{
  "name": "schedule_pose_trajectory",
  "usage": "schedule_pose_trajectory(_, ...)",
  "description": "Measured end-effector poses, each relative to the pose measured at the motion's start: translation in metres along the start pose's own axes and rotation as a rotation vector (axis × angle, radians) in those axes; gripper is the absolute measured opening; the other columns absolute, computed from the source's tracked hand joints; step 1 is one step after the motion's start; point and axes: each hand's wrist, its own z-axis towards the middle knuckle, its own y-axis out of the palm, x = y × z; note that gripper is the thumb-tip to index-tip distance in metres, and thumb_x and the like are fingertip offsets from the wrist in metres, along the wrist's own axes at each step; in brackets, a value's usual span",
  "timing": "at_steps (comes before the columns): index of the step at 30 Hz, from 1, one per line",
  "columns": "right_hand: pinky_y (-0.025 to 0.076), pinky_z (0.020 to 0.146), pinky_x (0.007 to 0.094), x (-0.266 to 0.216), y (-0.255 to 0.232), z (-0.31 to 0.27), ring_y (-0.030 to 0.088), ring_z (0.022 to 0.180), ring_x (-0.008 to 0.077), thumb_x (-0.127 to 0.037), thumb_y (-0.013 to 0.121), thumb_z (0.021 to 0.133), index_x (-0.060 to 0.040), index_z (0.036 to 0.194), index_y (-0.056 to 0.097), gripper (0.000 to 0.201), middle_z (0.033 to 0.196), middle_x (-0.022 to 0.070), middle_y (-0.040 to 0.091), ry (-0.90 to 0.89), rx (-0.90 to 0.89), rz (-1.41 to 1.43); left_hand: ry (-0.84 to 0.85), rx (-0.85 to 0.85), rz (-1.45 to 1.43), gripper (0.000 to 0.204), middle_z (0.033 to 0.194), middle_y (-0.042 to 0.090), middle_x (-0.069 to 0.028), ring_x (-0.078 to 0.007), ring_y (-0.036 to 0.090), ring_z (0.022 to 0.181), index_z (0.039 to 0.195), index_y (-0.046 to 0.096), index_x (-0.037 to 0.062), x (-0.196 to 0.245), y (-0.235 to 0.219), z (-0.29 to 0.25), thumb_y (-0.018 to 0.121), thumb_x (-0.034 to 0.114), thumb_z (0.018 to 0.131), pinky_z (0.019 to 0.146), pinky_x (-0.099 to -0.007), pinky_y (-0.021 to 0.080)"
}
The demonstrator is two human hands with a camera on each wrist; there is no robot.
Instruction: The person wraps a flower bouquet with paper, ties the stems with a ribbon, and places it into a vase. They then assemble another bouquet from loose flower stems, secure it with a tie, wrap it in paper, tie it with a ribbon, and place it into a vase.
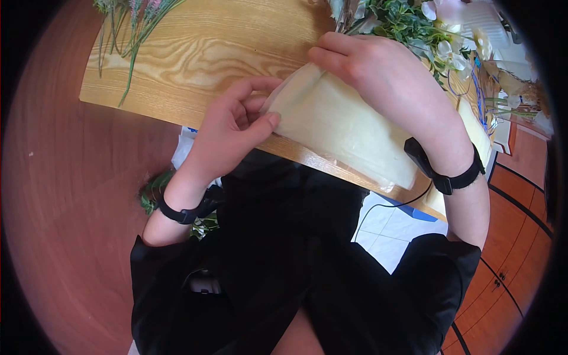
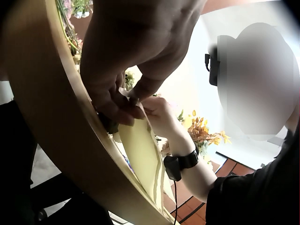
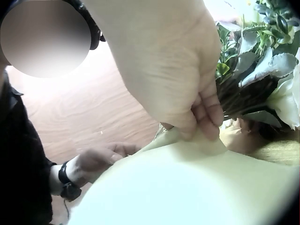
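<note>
A pale yellow folded sheet (image 1: 349, 127) with a clear, shiny lower edge lies along the table's near edge. My left hand (image 1: 228, 127) pinches its left corner between thumb and fingers. At the sheet's top edge, my right hand (image 1: 384, 74) grips it with curled fingers, close to the stems of a flower bunch. The left wrist view shows the left hand (image 2: 136, 51) over the narrow end of the sheet (image 2: 143, 164). In the right wrist view the right hand (image 3: 173, 75) pinches a raised fold of the sheet (image 3: 164, 187).
Green leaves and pale flowers (image 1: 402, 26) lie beyond the right hand. Thin-stemmed pink flowers (image 1: 139, 26) rest at the table's (image 1: 195, 59) far left. A black cable (image 1: 384, 206) hangs from the right wrist. More greenery (image 1: 155, 192) is below the table's left side.
</note>
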Motion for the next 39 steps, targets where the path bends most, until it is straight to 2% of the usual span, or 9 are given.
schedule_pose_trajectory(12,0.055,0.068,0.0386,-0.002,0.004,0.002,0.067,0.082,0.0284,-0.008,0.058,0.081,-0.0037,0.095,0.066,0.017,0.085,0.01,0.059,0.02,-0.001,-0.005,0.012,0.149,0.228,0.046,0.099,0.067,-0.0062,-0.0101,0.063,0.092,0.134,0.048,0.0013,-0.001,0.009,-0.015,0.058,-0.004,0.089,0.081,-0.0234,0.048)
schedule_pose_trajectory(15,0.055,0.068,0.039,-0.003,0.002,0.006,0.067,0.081,0.0291,-0.008,0.058,0.081,-0.0033,0.093,0.066,0.015,0.085,0.0104,0.059,0.04,-0.002,-0.011,0.157,0.172,0.268,0.044,0.102,0.066,-0.0065,-0.0115,0.062,0.089,0.133,0.048,0.0007,-0.009,0.006,-0.012,0.058,-0.001,0.091,0.08,-0.024,0.048)
schedule_pose_trajectory(20,0.055,0.069,0.0393,-0.004,0.002,0.007,0.067,0.081,0.0297,-0.008,0.058,0.08,-0.0026,0.091,0.066,0.014,0.085,0.0109,0.059,0.04,0.014,-0.015,0.305,0.427,0.516,0.036,0.093,0.067,-0.0104,-0.0201,0.066,0.081,0.12,0.058,0.0021,-0.009,0.019,0.008,0.068,0.016,0.088,0.069,-0.0313,0.052)
schedule_pose_trajectory(24,0.055,0.069,0.0394,-0.005,0.005,0.005,0.067,0.082,0.0295,-0.007,0.059,0.08,-0.0024,0.091,0.065,0.014,0.086,0.0109,0.059,0.04,0.027,-0.008,0.265,0.412,0.919,0.032,0.086,0.068,-0.0073,-0.013,0.063,0.073,0.116,0.061,0.001,0.004,0.023,0.014,0.07,0.011,0.087,0.07,-0.0282,0.051)
schedule_pose_trajectory(27,0.054,0.069,0.0394,-0.003,0.002,0.006,0.067,0.083,0.0293,-0.006,0.059,0.079,-0.0025,0.091,0.065,0.014,0.086,0.0107,0.059,0.036,0.03,-0.005,0.444,0.409,1.056,0.025,0.076,0.066,-0.0068,-0.0139,0.062,0.065,0.107,0.065,0.0009,-0.001,0.021,0.015,0.072,0.013,0.086,0.063,-0.0274,0.051)
schedule_pose_trajectory(29,0.054,0.069,0.0393,-0.001,-0.002,0.007,0.067,0.083,0.0291,-0.006,0.059,0.079,-0.0025,0.09,0.065,0.014,0.085,0.0106,0.059,0.038,0.029,-0.008,0.366,0.387,1.006,0.026,0.082,0.068,-0.0135,-0.031,0.067,0.069,0.106,0.064,0.0034,-0.003,0.014,0.009,0.07,0.013,0.082,0.061,-0.0377,0.052)
schedule_pose_trajectory(33,0.054,0.069,0.0394,0.004,-0.005,0.005,0.067,0.083,0.0294,-0.006,0.059,0.078,-0.003,0.09,0.066,0.014,0.085,0.0104,0.06,0.064,0.017,-0.012,0.387,0.375,0.899,0.026,0.081,0.068,-0.0131,-0.0278,0.067,0.066,0.107,0.064,0.0034,-0.009,-0.009,-0.003,0.07,0.008,0.082,0.061,-0.0369,0.053)
schedule_pose_trajectory(36,0.054,0.069,0.0397,0.005,-0.003,0.004,0.067,0.082,0.0297,-0.006,0.059,0.079,-0.0028,0.089,0.065,0.013,0.085,0.0108,0.061,0.064,0.027,-0.025,0.175,0.359,0.907,0.026,0.085,0.07,-0.0086,-0.0134,0.067,0.074,0.112,0.064,-0.0005,0.004,-0.012,-0.014,0.066,0.0,0.085,0.069,-0.0259,0.052)
schedule_pose_trajectory(39,0.055,0.068,0.0397,0.004,0.0,0.005,0.067,0.081,0.0298,-0.005,0.059,0.08,-0.0024,0.089,0.065,0.012,0.084,0.0112,0.061,0.059,0.024,-0.036,0.493,0.672,1.096,0.025,0.093,0.07,-0.0115,-0.0188,0.068,0.083,0.111,0.064,-0.0015,0.015,-0.005,-0.015,0.063,-0.002,0.085,0.076,-0.0293,0.053)
